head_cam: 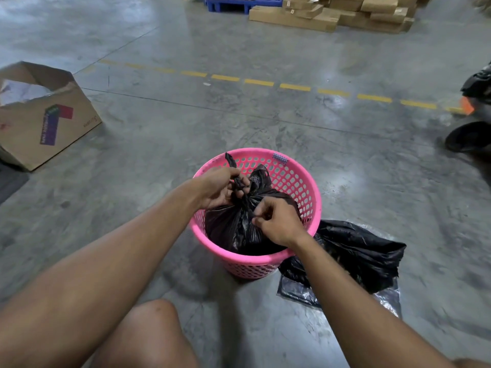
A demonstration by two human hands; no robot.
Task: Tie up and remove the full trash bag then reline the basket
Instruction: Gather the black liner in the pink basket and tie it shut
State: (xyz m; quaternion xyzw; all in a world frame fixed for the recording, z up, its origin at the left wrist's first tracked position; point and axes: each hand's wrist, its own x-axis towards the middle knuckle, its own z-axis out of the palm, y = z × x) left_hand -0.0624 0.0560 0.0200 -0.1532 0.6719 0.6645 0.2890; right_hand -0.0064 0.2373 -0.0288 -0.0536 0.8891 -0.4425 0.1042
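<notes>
The thin plastic could tear, or the knot slip loose, if the twisted ends are pulled unevenly, and a lift by a half-made knot might spill the load. The left hand (221, 185) is closed around one twisted tail of the full trash bag (233, 227); the right hand (276, 221) pinches the other strand at the neck. The bag sits inside the pink basket (300, 181) on the floor, contents hidden. A spare black bag (356, 253) lies touching the basket's right side. An open cardboard box (42, 112) near the floor's left edge holds something pale.
</notes>
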